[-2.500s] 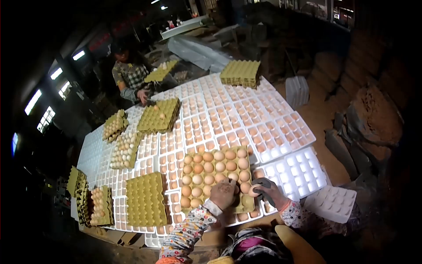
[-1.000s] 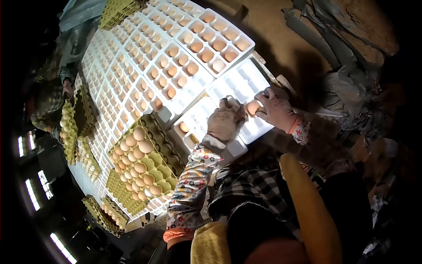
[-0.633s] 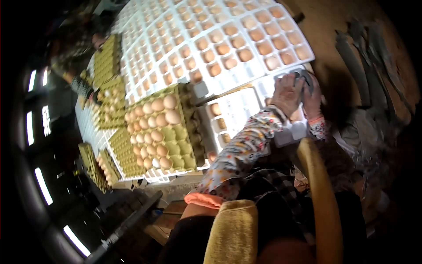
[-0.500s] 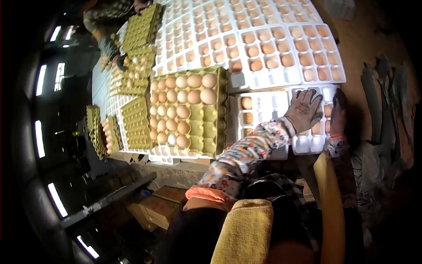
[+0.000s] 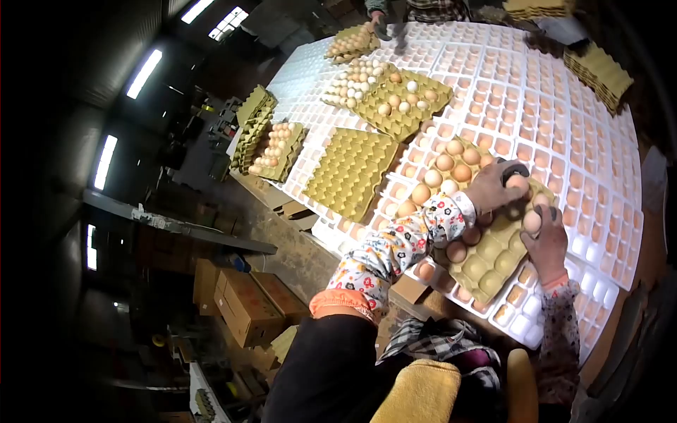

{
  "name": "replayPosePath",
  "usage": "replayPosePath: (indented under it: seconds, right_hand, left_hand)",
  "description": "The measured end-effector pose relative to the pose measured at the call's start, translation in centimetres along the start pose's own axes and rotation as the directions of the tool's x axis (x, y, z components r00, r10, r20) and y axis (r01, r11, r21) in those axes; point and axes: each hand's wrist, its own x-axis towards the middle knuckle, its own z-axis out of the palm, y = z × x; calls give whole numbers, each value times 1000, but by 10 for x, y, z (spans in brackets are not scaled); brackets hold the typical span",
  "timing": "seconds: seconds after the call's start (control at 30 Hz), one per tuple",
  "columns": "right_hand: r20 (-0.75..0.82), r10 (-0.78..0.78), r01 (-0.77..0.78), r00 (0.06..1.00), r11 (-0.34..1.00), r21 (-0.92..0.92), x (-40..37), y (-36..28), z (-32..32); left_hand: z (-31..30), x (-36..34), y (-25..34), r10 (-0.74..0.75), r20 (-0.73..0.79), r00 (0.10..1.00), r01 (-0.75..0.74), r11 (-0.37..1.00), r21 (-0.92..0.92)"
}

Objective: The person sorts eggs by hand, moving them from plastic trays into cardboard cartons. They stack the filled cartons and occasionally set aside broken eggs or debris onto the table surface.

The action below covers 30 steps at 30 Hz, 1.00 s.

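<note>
My left hand [image 5: 490, 189], in a grey-brown glove with dark fingertips, curls around a brown egg [image 5: 517, 184] over the far part of a yellow-green egg tray [image 5: 498, 255]. Close beside it, my gloved right hand [image 5: 551, 245] grips another egg [image 5: 532, 223] at the tray's right edge. Brown and pale eggs [image 5: 444, 163] fill the tray's left and far cups, while bare cups show at its near right. Beneath the tray lie white plastic trays [image 5: 522, 326] with square pockets, some holding eggs. My left forearm hides part of the egg tray.
White trays of eggs [image 5: 493, 99] cover the large table. An upturned or bare egg tray [image 5: 350, 173] lies to the left, with partly filled trays [image 5: 405, 106] behind it. Cardboard boxes [image 5: 247, 307] stand on the floor at left. Across the table, another person's hand [image 5: 381, 27] is near eggs.
The view has swung, showing more of the table's far side. My hands have left the white tray at right and are now on eggs over the egg tray.
</note>
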Motion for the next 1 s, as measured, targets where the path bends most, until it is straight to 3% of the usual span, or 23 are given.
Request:
replayPosePath:
  seconds: [0.03, 0.1, 0.13, 0.17, 0.2, 0.23, 0.3, 0.33, 0.37, 0.4, 0.43, 0.5, 0.57, 0.63, 0.67, 0.7, 0.77, 0.8, 0.83, 0.9, 0.93, 0.97, 1.0]
  right_hand:
    - [-29, -13, 15, 1000, 996, 88, 1, 2, -3]
    - [195, 226, -297, 955, 669, 681, 0, -2, -23]
    - [247, 333, -322, 910, 191, 927, -1, -8, -31]
    - [234, 365, -317, 901, 185, 930, 1, -6, -33]
    - [157, 362, -303, 919, 393, 868, 1, 5, -36]
    - [37, 301, -247, 953, 698, 672, 3, 18, -39]
    - [-147, 103, -16, 984, 865, 501, 2, 21, -38]
    - [83, 309, -306, 948, 805, 509, 21, 14, -47]
    - [81, 300, -308, 951, 881, 359, 33, 3, -41]
    - [80, 291, -301, 953, 933, 199, 44, -9, -36]
    - [-35, 11, -16, 999, 986, -163, 45, -13, -26]
    - [107, 142, -123, 984, 979, -162, 55, -7, -29]
    - [151, 151, -145, 977, 988, -51, 58, -6, -38]
    - [321, 410, -520, 854, 660, 542, 50, -10, -54]
    - [249, 399, -422, 882, 438, 794, 48, -7, -48]
    - [331, 368, -467, 869, 388, 795, 55, -15, -52]
    - [478, 293, -552, 828, 277, 787, 72, -46, -56]
    - [335, 113, -308, 935, 725, 616, 94, -36, -28]
    - [208, -91, 58, 974, 986, 159, 107, -36, -17]
    - [350, 126, -21, 928, 957, -289, 122, -70, -13]
    - [401, 126, 32, 907, 931, -365, 129, -70, -5]
    - [446, 131, 85, 885, 897, -434, 136, -65, 1]
    - [428, 119, 61, 896, 921, -385, 136, -63, -3]
  left_hand:
    - [-8, 5, 0, -227, -11, 974, 204, 897, -392]
    - [-27, 17, 7, -367, 117, 923, 385, 877, -286]
    - [-38, 29, 15, -424, 199, 884, 463, 856, -230]
    - [-36, 38, 15, -465, 296, 834, 525, 835, -166]
    - [-19, 39, 2, -210, 250, 945, 149, 958, 243]
    - [2, 40, -8, 113, 303, 946, -276, 770, 575]
    - [22, 58, -8, -32, 609, 793, -489, 564, 666]
    - [28, 70, -9, -34, 612, 790, -480, 587, 652]
    - [26, 80, -13, -50, 610, 791, -465, 599, 652]
    - [7, 83, -2, -57, 617, 785, -378, 746, 549]
    - [-16, 85, 5, -77, 624, 777, -263, 862, 433]
    - [-49, 93, -15, -52, 498, 866, 39, 999, 38]
    - [-80, 94, -39, -97, 412, 906, 280, 868, -411]
    - [-112, 95, -36, -143, 564, 814, 313, 925, -217]
    - [-107, 93, -38, -23, 533, 846, 52, 998, -40]
    - [-102, 85, -25, -48, 522, 852, -191, 899, 395]
    - [-77, 77, -36, 14, 629, 777, -568, 446, 692]
    - [-69, 87, -37, -158, 632, 759, -562, 331, 758]
    - [-72, 89, -32, -145, 626, 767, -517, 438, 735]
    - [-88, 85, -25, -143, 619, 772, -413, 628, 660]
    - [-96, 77, -36, -24, 484, 875, -233, 855, 463]
    - [-104, 69, -41, -158, 501, 851, 104, 986, 134]
    - [-108, 68, -69, -45, 420, 906, 11, 997, 83]
